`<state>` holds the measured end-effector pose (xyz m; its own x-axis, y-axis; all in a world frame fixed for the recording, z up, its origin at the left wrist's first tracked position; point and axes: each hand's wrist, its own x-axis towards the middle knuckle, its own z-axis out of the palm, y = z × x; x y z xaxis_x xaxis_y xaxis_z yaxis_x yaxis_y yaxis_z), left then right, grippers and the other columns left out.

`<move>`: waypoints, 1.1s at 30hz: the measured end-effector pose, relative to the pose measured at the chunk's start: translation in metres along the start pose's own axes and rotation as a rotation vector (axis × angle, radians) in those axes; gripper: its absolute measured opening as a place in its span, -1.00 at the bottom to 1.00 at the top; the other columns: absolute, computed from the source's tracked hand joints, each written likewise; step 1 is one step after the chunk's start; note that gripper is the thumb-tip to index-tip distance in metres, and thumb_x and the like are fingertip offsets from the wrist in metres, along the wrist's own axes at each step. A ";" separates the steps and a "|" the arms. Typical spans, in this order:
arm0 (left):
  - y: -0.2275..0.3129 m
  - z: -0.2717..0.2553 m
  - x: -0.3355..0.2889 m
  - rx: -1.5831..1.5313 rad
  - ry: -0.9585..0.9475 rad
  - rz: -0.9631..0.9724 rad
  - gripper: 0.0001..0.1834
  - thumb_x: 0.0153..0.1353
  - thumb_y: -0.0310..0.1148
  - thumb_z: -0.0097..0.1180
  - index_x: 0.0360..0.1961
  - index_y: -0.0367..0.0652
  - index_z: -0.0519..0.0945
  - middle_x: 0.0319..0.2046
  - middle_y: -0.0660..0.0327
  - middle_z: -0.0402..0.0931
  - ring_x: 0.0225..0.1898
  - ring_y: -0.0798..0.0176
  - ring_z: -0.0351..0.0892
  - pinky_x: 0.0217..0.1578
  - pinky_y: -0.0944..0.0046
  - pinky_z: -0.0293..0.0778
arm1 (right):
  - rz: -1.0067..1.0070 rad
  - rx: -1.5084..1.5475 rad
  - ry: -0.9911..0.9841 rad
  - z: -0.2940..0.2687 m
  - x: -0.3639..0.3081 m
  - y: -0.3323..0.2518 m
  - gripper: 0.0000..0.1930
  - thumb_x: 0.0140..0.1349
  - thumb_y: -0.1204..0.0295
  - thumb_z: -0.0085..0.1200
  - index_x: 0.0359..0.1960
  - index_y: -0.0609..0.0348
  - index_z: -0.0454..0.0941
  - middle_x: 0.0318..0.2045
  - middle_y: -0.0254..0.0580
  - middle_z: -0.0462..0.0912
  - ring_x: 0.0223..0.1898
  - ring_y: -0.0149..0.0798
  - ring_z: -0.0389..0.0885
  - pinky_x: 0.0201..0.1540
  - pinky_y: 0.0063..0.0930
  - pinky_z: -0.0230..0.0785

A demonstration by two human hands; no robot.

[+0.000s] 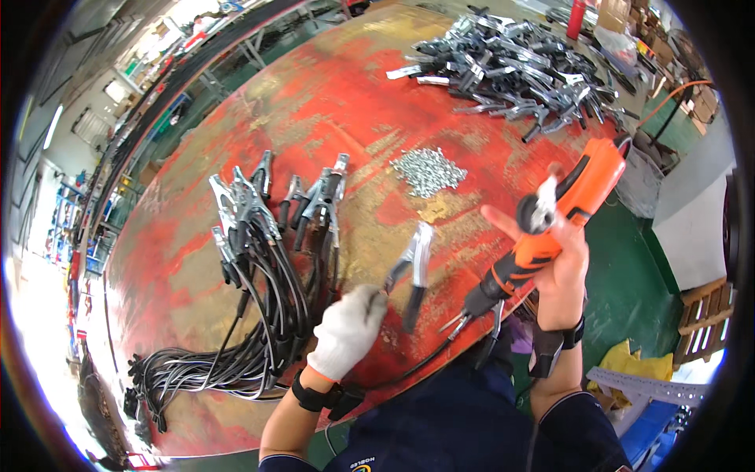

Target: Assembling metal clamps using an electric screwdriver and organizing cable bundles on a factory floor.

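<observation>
My left hand (348, 330) wears a white glove, its fingers pinched together over the near part of the table. What they hold, if anything, is hidden. Just beyond the fingertips lies a metal spring clamp (421, 256) with black handles, one handle reaching close to the glove. In my right hand (572, 263) is an orange and black cordless power screwdriver (594, 185), its nose tilted down and left over the table edge; one finger sticks out from it. White wrapping covers part of that hand's fingers. Near the screwdriver's tip, another clamp (497, 321) hangs at the table edge.
A pile of small silvery screws (429, 171) lies mid-table. At the far right is a large heap of loose clamps (519, 67). Black cables (267, 315) with clamps attached lie bundled on the left. The red, worn tabletop (314, 118) has a curved-looking edge; a wooden pallet (702, 318) stands right.
</observation>
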<state>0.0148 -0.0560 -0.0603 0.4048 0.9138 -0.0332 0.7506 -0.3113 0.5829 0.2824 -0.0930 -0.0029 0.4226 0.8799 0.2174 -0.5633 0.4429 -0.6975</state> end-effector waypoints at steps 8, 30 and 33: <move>0.037 -0.067 0.009 -0.790 -0.135 -0.288 -0.75 0.33 -0.33 -0.02 -0.06 -0.24 0.45 -0.47 0.23 0.58 -0.61 0.52 0.41 -0.63 0.51 0.26 | 0.194 0.013 -0.172 0.041 -0.001 0.063 -0.38 -0.01 0.66 0.30 0.10 0.14 0.29 -0.29 -0.25 0.61 -0.21 -0.35 0.62 -0.13 -0.38 0.49; 0.029 -0.070 0.012 -1.071 0.295 -0.382 -0.61 0.22 -0.31 0.09 0.03 -0.22 0.37 -0.49 0.19 0.54 -0.67 0.46 0.42 -0.72 0.55 0.24 | 0.462 -0.030 -0.031 0.051 0.010 0.127 -0.36 0.02 0.69 0.28 0.14 0.08 0.28 -0.31 -0.35 0.56 -0.20 -0.37 0.61 -0.14 -0.36 0.49; 0.025 -0.080 0.007 -1.262 0.105 -0.277 -0.36 0.19 -0.31 0.14 0.27 -0.20 0.21 -0.44 0.19 0.55 -0.60 0.48 0.45 -0.66 0.57 0.27 | 0.445 -0.035 -0.091 0.063 0.007 0.135 -0.43 0.06 0.67 0.27 0.10 0.15 0.29 -0.30 -0.32 0.58 -0.20 -0.42 0.60 -0.14 -0.47 0.50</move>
<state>-0.0054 -0.0361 0.0192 0.2302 0.9418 -0.2450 -0.2295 0.2972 0.9268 0.1644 -0.0157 -0.0524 0.0801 0.9955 -0.0509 -0.6507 0.0135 -0.7592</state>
